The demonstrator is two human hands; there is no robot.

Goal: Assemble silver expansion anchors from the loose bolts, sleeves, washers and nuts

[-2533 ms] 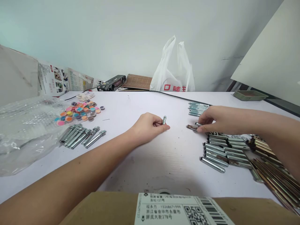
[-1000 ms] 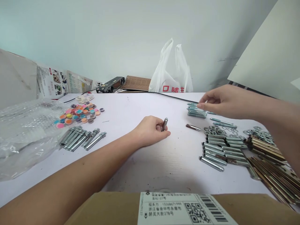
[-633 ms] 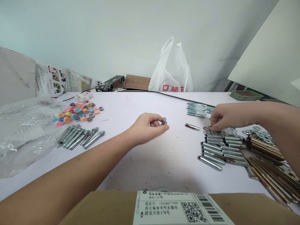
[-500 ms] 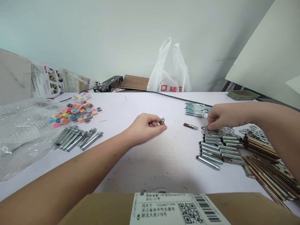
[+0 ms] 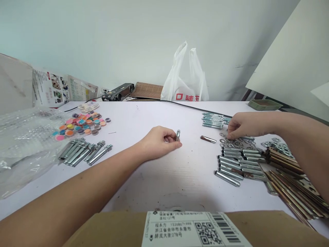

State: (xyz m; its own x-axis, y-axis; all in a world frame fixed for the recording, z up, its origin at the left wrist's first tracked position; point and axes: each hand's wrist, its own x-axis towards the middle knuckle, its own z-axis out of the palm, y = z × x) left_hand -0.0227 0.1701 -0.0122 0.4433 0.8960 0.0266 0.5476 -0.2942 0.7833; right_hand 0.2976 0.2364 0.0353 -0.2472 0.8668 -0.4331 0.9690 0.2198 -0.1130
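Observation:
My left hand (image 5: 161, 142) is closed around an expansion bolt (image 5: 178, 134), held upright over the middle of the table with only its metal end showing above the fingers. My right hand (image 5: 238, 127) reaches down into a pile of washers (image 5: 232, 143), thumb and fingertips pinched together; whatever lies between them is hidden. Just below that pile are rows of silver metal sleeves (image 5: 228, 166). A single sleeve with a brownish side (image 5: 208, 139) lies between my hands. Behind my right fingers, bluish-silver threaded rods (image 5: 212, 120) are lined up.
Assembled expansion bolts (image 5: 83, 152) lie left, near colourful caps (image 5: 77, 125) and clear plastic wrap (image 5: 28, 144). Brass-coloured rods (image 5: 290, 192) and nuts (image 5: 279, 145) are at right. A labelled cardboard box (image 5: 115, 228) stands in front; a white bag (image 5: 183, 82) is at the back.
My right fingers have shifted slightly within the washers, and several washers have spread apart. My left hand still holds the bolt, tipped a little differently.

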